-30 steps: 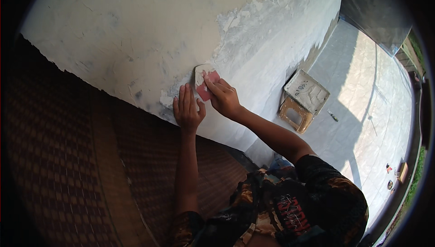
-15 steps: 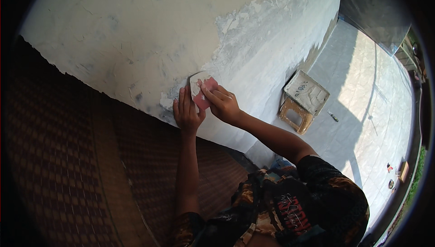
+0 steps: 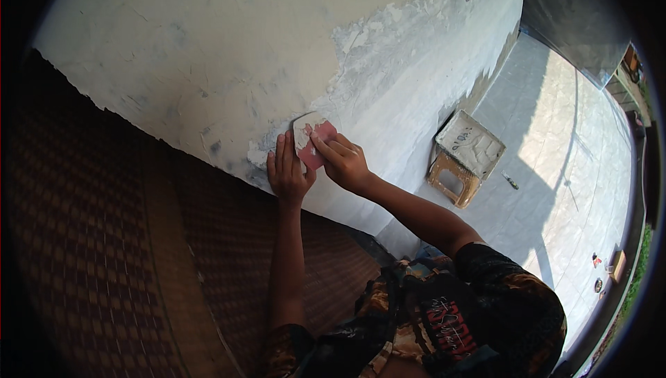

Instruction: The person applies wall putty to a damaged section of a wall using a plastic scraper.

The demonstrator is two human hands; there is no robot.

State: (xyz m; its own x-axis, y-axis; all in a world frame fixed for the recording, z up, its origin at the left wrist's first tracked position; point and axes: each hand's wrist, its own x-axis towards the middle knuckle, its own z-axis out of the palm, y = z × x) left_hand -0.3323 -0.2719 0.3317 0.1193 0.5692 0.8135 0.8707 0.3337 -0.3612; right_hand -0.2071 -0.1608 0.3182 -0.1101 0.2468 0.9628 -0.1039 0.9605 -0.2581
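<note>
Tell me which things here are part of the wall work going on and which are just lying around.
In use:
- flat pink scraper blade, held by right hand
- left hand, flat on the wall
- white plastered wall
- white putty tray on yellow plastic stool: probably

Lying about:
- small dark tool on the pavement
- small bits farther off

Matt, rough plaster wall [image 3: 229, 65], patchy and flaking toward two o'clock; a pink scraper [image 3: 313, 140], probably plastic, smeared with white filler; glazed brown tiles [image 3: 90, 239] below.
</note>
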